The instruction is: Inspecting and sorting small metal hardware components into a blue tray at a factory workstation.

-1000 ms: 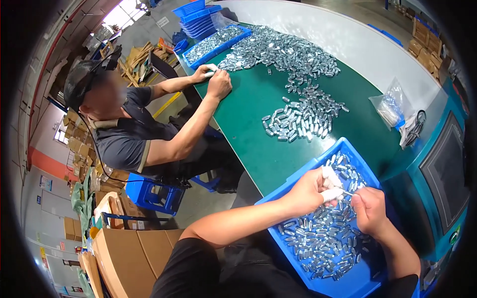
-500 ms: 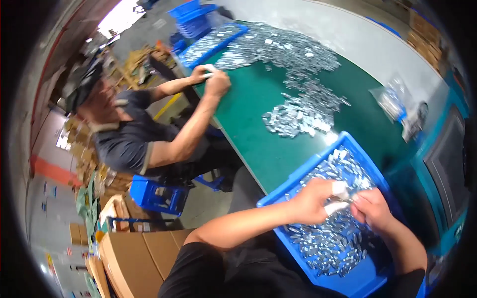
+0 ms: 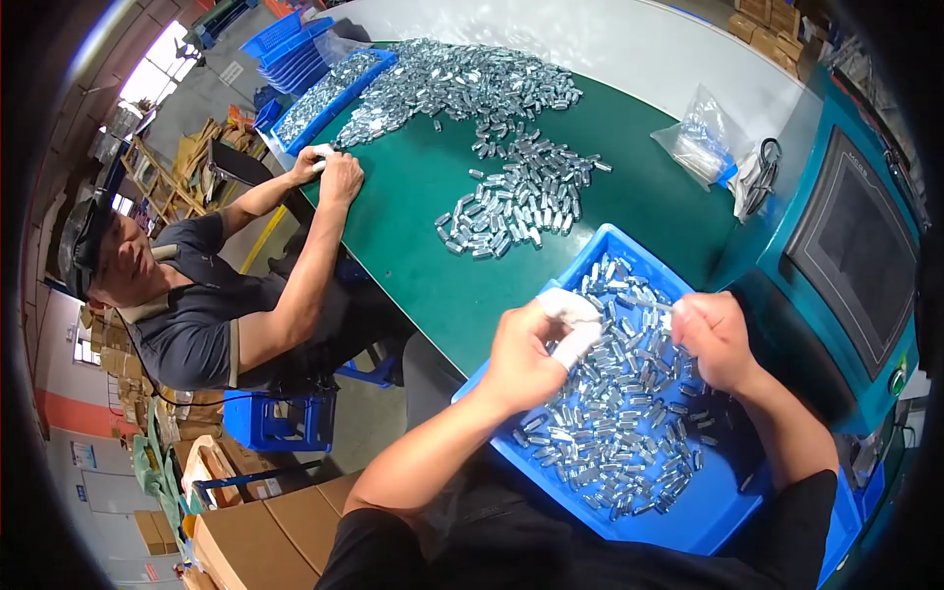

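A blue plastic bin (image 3: 607,236) lies in front of me, with many small silver metal cylinders (image 3: 629,423) loose in it. Above its left side is my left hand (image 3: 531,359), thumb and forefinger wrapped in white and curled toward each other. Whether a part sits between those fingertips I cannot make out. My right hand (image 3: 718,339) is closed above the bin's right side. From its fingertips a thin metal rod (image 3: 649,304) points toward the left hand, its tip apart from the left fingers.
More metal cylinders lie heaped on the green table (image 3: 413,280). A co-worker (image 3: 226,305) sits at its left edge, near a filled blue tray (image 3: 334,98). At right stand a teal machine (image 3: 855,246) and a clear plastic bag (image 3: 700,143). Cardboard boxes (image 3: 261,541) are at lower left.
My hands have come apart, the left moving left and the right staying over the bin's right side. The rod now shows between them. The whole view has shifted, with the table further left.
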